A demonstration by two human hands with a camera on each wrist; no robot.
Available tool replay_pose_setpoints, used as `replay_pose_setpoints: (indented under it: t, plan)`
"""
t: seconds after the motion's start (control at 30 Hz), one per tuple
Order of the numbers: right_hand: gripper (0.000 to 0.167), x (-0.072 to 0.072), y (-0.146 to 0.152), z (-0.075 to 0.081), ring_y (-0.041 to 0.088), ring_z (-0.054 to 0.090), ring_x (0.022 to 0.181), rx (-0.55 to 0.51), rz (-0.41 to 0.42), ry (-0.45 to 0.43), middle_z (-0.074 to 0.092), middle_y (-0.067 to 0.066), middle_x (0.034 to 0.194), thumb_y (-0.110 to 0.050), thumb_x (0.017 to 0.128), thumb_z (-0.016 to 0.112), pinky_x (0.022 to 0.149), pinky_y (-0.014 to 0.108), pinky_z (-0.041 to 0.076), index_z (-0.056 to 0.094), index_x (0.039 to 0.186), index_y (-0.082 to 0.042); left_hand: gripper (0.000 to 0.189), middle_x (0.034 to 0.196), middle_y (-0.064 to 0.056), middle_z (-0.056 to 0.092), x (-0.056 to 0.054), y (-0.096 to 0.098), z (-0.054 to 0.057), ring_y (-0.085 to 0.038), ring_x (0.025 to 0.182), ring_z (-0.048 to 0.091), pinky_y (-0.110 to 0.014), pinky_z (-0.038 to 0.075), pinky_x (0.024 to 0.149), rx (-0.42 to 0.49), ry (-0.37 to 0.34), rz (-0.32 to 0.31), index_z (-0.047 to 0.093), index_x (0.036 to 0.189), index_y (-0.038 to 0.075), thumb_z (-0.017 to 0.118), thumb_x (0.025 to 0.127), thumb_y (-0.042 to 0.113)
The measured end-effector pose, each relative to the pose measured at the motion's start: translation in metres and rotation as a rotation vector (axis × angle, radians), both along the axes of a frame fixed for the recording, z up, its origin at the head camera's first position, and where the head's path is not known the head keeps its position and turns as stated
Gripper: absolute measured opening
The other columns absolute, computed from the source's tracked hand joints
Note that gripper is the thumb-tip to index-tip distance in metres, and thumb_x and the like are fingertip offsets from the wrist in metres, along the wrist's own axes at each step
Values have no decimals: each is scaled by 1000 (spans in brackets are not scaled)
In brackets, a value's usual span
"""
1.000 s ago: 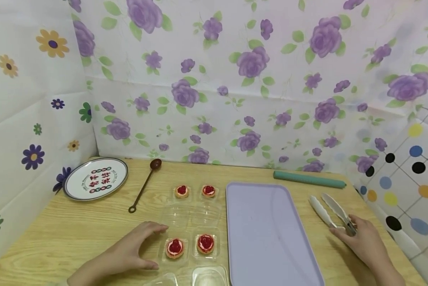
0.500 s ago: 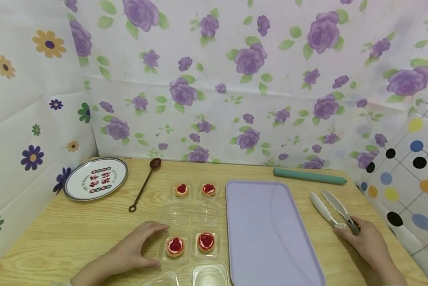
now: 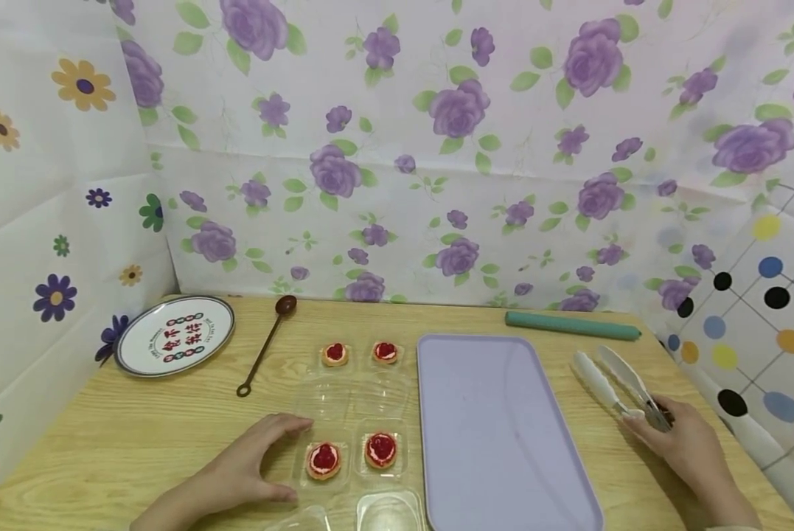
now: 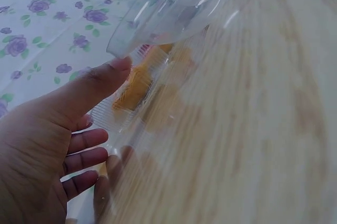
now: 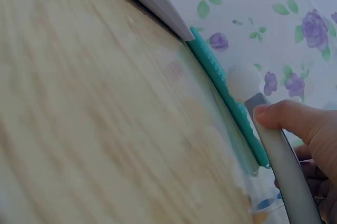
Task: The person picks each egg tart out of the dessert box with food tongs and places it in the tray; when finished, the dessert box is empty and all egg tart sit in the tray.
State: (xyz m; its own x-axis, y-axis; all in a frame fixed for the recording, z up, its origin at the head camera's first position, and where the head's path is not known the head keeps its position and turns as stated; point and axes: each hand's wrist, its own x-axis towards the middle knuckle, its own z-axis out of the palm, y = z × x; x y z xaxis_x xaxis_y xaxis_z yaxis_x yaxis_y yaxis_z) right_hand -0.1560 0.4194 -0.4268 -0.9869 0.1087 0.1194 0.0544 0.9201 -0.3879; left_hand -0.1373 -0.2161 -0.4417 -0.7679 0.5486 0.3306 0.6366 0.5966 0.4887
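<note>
My left hand [image 3: 244, 461], thumb and fingers spread apart, curves at the left side of a clear plastic box [image 3: 343, 478] holding a red-topped tart [image 3: 324, 460]. In the left wrist view its thumb overlaps the edge of the box's clear lid [image 4: 168, 8]. Beside that tart is another tart [image 3: 380, 450] in a clear box. Two smaller-looking tarts, a left tart [image 3: 335, 354] and a right tart [image 3: 385, 352], sit farther back in similar boxes. My right hand [image 3: 688, 442] grips metal tongs [image 3: 602, 380] with white tips, spread and pointing away, thumb on one arm [image 5: 287, 171].
A lilac tray [image 3: 489, 428] lies between the tarts and the tongs. Behind it rests a teal rolling pin [image 3: 572, 325]. At left are a brown long-handled spoon [image 3: 267, 346] and a white lettered plate [image 3: 144, 339]. Flowered sheeting [image 3: 403, 214] encloses the wooden table [image 3: 105, 457].
My right hand and the tongs have shifted slightly right, with the tips a little farther away. My left hand stays beside the tart box. The head view has shifted a little.
</note>
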Motion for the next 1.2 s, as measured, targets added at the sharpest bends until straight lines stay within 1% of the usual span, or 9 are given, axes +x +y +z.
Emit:
replay_pose_setpoints:
  t: [0.2, 0.27, 0.37, 0.47, 0.67, 0.8, 0.97, 1.1, 1.2]
  plan:
    - [78, 3, -13, 13, 42, 57, 91, -14, -9, 69, 56, 35, 112, -47, 85, 69, 69, 51, 47, 47, 133, 11, 81, 129, 4, 58, 1, 1, -1, -11, 116, 53, -36, 48, 96, 12, -10, 3, 51, 135, 16, 80, 68, 52]
    - [77, 5, -17, 20, 35, 57, 84, -1, 8, 88, 56, 31, 109, -46, 85, 70, 63, 45, 47, 47, 133, 10, 81, 128, 5, 58, 1, 1, -2, -11, 116, 53, -35, 48, 96, 23, -16, 1, 52, 134, 16, 80, 68, 52]
    - [73, 8, -28, 33, 32, 59, 80, 8, 49, 126, 56, 31, 110, -41, 83, 73, 60, 38, 47, 50, 130, 9, 81, 128, 5, 58, 1, 1, -2, -11, 116, 53, -37, 47, 96, 30, -31, 6, 52, 134, 16, 79, 68, 53]
    - [70, 13, -41, 48, 23, 60, 77, 1, 93, 134, 57, 28, 111, -39, 82, 74, 57, 28, 47, 51, 131, 7, 81, 129, 5, 58, 2, 2, -3, -13, 117, 53, -40, 47, 96, 30, -54, 19, 51, 135, 17, 79, 68, 54]
    - [66, 25, -74, 75, -7, 53, 70, -29, 165, 155, 66, 21, 105, -32, 82, 76, 53, 21, 46, 51, 133, 2, 81, 129, 6, 58, 1, 1, -4, -15, 117, 53, -44, 46, 97, 27, -74, 30, 51, 135, 17, 78, 69, 55]
    - [64, 31, -99, 87, -11, 52, 72, -47, 261, 224, 71, 9, 96, -25, 80, 78, 54, 21, 47, 53, 135, -5, 79, 128, 6, 57, 0, 0, -5, -16, 117, 53, -44, 46, 97, 26, -84, 31, 51, 135, 19, 78, 69, 55]
    - [66, 36, -131, 99, -8, 53, 72, -36, 430, 299, 70, 4, 101, -19, 76, 81, 55, 19, 48, 54, 135, -12, 79, 128, 5, 58, -2, 0, -6, -19, 118, 54, -46, 45, 99, 20, -75, 43, 53, 133, 18, 79, 68, 55]
    - [66, 37, -158, 103, -7, 54, 75, -49, 578, 329, 69, 2, 106, -15, 73, 83, 56, 17, 47, 57, 133, -12, 78, 128, 6, 58, -1, 0, -5, -20, 118, 53, -47, 44, 99, 24, -92, 51, 54, 132, 19, 80, 67, 55]
    - [64, 37, -178, 105, -7, 53, 77, -74, 679, 322, 67, -5, 99, -15, 73, 83, 55, 15, 46, 57, 132, -12, 78, 127, 7, 58, 0, -1, -5, -19, 118, 53, -47, 44, 99, 24, -101, 56, 54, 132, 19, 80, 67, 55]
